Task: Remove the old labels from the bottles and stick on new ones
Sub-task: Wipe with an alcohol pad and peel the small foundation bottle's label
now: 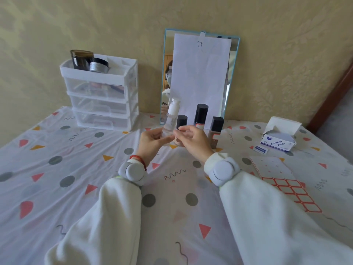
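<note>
Left hand (152,139) grips the clear pump bottle (170,122) low on its body, fingers curled round it from the side, so the bottle stands nearly upright just above the desk (80,188) with its white pump head leaning slightly away; holding it low probably leaves the upper wall free for the other hand to work on. Right hand (192,139) comes in from the opposite side with thumb and fingertips drawn together against the bottle's wall, in a pinch that looks like picking at a label edge, though the label itself is too small and pale to make out, so I cannot say whether anything is between those fingertips. Three dark-capped bottles wait just behind the hands in a loose row: a short one (181,122) partly hidden by the right hand, a taller one (201,116) that shows a red-edged label, and a brown square one (215,131). They stand close together in front of the mirror (232,73), presumably lined up as the queue. Supplies sit to the right, within easy reach of the working hand: an opened box of alcohol pads (278,141) with a loose sachet (260,149) beside it, likely for wiping off glue, and a sheet of red-bordered stickers (288,190) lying flat nearer the person, ready as the new labels. A drawer organiser (103,96) stands well apart at the back left.
</note>
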Tool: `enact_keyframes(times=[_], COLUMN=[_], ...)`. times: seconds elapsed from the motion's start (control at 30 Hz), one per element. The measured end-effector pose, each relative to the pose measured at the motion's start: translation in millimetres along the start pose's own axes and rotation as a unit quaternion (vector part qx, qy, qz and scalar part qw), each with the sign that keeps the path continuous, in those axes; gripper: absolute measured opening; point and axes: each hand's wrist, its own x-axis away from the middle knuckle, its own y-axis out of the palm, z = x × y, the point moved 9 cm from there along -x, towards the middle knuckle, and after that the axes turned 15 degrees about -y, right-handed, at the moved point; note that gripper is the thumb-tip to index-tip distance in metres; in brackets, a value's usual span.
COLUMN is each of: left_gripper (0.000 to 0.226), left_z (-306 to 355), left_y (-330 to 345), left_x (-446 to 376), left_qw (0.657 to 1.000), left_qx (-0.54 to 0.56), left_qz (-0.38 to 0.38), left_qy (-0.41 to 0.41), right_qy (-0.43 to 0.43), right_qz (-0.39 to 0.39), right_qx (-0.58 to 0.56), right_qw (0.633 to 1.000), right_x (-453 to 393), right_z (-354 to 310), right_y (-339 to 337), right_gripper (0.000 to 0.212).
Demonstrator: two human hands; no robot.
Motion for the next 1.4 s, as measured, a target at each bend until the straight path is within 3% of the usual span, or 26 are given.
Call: enact_keyframes(times=[0.17,0.3,0.4,0.6,0.7,0.9,1.3,1.4], left_gripper=[0.012,0.013,0.011,0.036,0.035,0.019,0.031,0.045], left_z=[-1,-3,-6,-9,-8,-18,-35,-35], left_y=[-11,-20,-26,-41,-44,-52,-58,-57], left_x=[-5,-9,-12,-17,-17,-22,-29,-29], left_qw=[1.000,0.999,0.996,0.992,0.987,0.981,0.979,0.979], left_qx=[-0.006,-0.041,-0.078,-0.106,-0.126,-0.147,-0.125,-0.126], left_qz=[0.000,0.034,0.047,0.070,0.094,0.128,0.144,0.140], left_qy=[0.008,0.010,0.010,0.004,0.012,-0.007,-0.074,-0.082], right_qy=[0.011,-0.009,-0.007,-0.003,-0.006,-0.015,0.001,-0.001], right_qz=[-0.035,-0.039,-0.050,-0.089,-0.089,-0.111,-0.121,-0.122], right_qx=[-0.038,-0.006,0.007,0.047,0.070,0.068,0.053,0.061], right_qw=[0.999,0.999,0.999,0.995,0.994,0.991,0.991,0.991], right_x=[-13,-23,-30,-40,-46,-50,-44,-39], right_z=[-8,-9,-4,11,15,19,24,23], right_y=[33,46,59,85,92,106,103,92], right_gripper=[0.049,0.021,0.027,0.033,0.048,0.051,0.058,0.060])
